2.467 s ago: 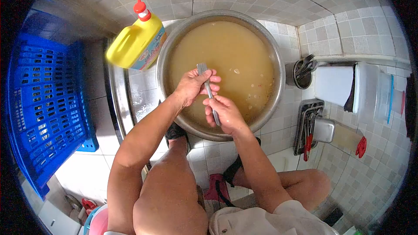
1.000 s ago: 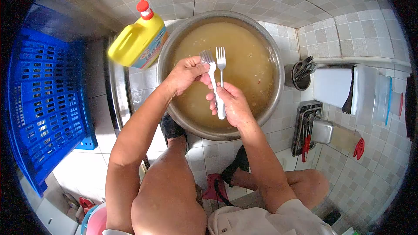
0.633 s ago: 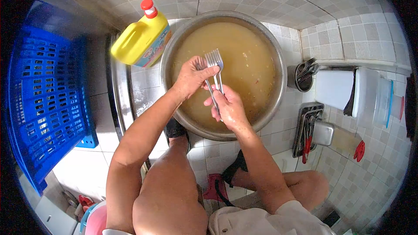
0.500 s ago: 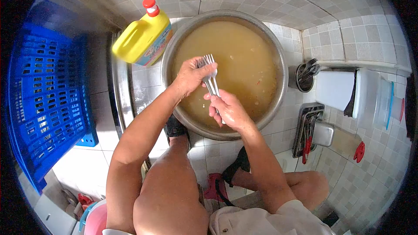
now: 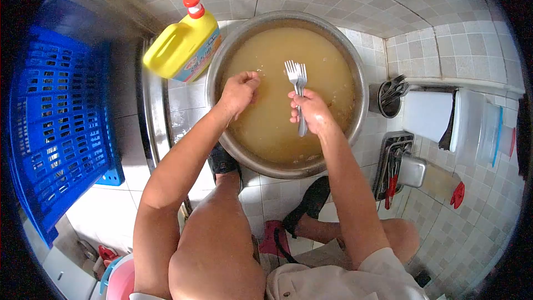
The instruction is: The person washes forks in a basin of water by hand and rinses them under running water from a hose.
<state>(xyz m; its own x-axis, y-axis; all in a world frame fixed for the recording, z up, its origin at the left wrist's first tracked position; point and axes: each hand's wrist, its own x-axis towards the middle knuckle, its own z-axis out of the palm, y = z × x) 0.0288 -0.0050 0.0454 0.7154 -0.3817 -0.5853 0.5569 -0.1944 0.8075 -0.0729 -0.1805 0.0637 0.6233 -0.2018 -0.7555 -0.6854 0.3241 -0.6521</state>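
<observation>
A wide metal basin of cloudy yellowish water stands before me. Over the water, my right hand is wrapped round the handles of a small bunch of forks, tines pointing away from me. At least two forks show in it. To their left, my left hand is above the water with fingers curled together. Whatever is inside those fingers, if anything, is hidden. Just left of the basin sits a yellow jug with a red pump top.
A blue plastic crate rises at the far left. On the right are a dark container of cutlery, a rack with red-handled utensils and a small metal container. Tiled walls enclose the basin.
My right hand has moved right and away from me with the forks, apart from my left hand. My left hand no longer touches the forks and has shifted slightly left.
</observation>
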